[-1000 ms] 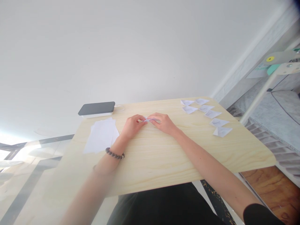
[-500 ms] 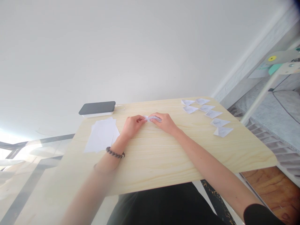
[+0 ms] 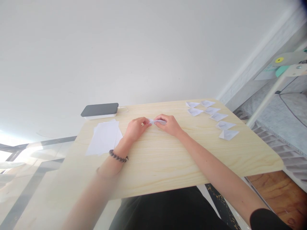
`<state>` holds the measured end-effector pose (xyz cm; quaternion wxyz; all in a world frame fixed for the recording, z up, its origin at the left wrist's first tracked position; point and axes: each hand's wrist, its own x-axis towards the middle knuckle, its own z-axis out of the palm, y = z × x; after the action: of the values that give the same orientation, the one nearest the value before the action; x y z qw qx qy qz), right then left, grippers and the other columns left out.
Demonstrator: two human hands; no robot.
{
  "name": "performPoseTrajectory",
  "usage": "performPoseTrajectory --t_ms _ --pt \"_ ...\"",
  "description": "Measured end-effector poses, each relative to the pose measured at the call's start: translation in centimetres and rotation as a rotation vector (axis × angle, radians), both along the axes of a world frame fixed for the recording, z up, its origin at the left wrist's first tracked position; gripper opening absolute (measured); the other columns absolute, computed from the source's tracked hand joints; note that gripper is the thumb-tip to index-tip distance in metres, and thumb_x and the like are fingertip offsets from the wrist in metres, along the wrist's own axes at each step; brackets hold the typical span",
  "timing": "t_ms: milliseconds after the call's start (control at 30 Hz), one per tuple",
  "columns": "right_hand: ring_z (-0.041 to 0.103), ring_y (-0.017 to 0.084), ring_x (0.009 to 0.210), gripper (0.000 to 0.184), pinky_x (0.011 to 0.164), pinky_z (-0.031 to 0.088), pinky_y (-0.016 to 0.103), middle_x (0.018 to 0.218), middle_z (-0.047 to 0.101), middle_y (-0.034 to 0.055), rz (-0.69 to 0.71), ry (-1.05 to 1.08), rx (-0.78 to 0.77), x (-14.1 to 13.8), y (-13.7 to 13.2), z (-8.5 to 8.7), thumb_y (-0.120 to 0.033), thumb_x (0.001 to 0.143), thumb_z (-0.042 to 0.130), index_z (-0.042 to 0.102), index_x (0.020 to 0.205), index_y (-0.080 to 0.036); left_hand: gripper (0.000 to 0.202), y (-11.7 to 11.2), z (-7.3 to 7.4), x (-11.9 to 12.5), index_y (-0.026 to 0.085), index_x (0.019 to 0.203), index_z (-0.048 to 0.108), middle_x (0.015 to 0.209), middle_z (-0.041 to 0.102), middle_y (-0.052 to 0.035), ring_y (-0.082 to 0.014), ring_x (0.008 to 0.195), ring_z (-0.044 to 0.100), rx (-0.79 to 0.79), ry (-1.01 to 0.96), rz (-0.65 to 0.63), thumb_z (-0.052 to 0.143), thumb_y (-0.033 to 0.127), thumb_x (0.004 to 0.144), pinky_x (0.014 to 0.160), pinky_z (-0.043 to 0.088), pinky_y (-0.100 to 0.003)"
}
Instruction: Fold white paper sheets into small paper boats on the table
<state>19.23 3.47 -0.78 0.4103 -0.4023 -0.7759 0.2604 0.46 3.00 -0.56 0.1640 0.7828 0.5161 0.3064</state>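
A small folded piece of white paper is held between my two hands over the middle of the table. My left hand pinches its left end between thumb and fingers. Around its right part my right hand is closed, with the thumb below and the fingers on top. The fingers cover much of the paper, so its full shape is hidden. A dark beaded bracelet circles my left wrist.
On the pale wooden table, a stack of white paper sheets lies at left. Behind it sits a dark-topped white device with a cable. Several folded paper boats stand at right. A white wall rises behind the table.
Both hands keep hold of the folded paper at nearly the same spot. The fingers have shifted slightly, and a little more of the paper's middle shows between them.
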Motion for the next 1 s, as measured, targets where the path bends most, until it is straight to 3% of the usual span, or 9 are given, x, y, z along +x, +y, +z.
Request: performPoseTrajectory --t_ms 233,600,767,867,1000 --pt "0.054 0.011 0.066 0.013 0.062 0.041 0.022 0.075 0.061 -0.0004 0.008 0.007 -0.023 0.13 0.11 -0.11 -0.030 0.074 0.055 0.057 0.079 -0.018 0.014 -0.05 0.03 0.08 0.021 0.077 0.058 0.075 0.064 -0.0005 -0.0134 0.063 0.055 0.069 0.071 -0.030 0.052 0.033 0.079 0.061 0.040 -0.024" --pt "0.056 0.012 0.070 0.015 0.067 0.042 0.024 0.077 0.062 0.0003 0.011 0.023 -0.049 0.20 0.19 -0.15 -0.033 0.074 0.055 0.057 0.078 -0.019 0.013 -0.12 0.35 0.22 0.022 0.083 0.060 0.077 0.065 0.0003 -0.0121 0.063 0.056 -0.026 -0.091 -0.024 0.055 0.031 0.075 0.063 0.043 -0.024" --pt "0.052 0.011 0.064 0.015 0.061 0.038 0.022 0.074 0.061 -0.0010 -0.043 -0.029 -0.023 0.29 0.27 -0.19 -0.033 0.073 0.055 0.057 0.079 -0.019 0.035 -0.20 0.34 0.21 0.023 0.104 0.054 0.070 0.061 0.0026 -0.0112 0.062 0.056 -0.079 -0.180 -0.008 0.060 0.031 0.071 0.063 0.044 -0.022" --pt "0.051 0.010 0.063 0.016 0.060 0.037 0.022 0.073 0.060 -0.0021 -0.036 -0.038 -0.027 0.31 0.23 -0.10 -0.033 0.074 0.055 0.058 0.081 -0.020 0.026 -0.19 0.38 0.14 0.020 0.091 0.061 0.071 0.063 0.0012 -0.0115 0.062 0.055 -0.116 -0.186 -0.027 0.056 0.039 0.074 0.062 0.043 -0.022" --pt "0.052 0.010 0.063 0.018 0.059 0.037 0.022 0.073 0.061 -0.0022 -0.051 -0.025 -0.040 0.23 0.15 0.00 -0.035 0.074 0.055 0.059 0.082 -0.020 0.032 -0.19 0.49 0.11 0.017 0.080 0.065 0.069 0.065 0.0000 -0.0126 0.061 0.055 -0.162 -0.215 -0.007 0.054 0.046 0.074 0.057 0.041 -0.022"
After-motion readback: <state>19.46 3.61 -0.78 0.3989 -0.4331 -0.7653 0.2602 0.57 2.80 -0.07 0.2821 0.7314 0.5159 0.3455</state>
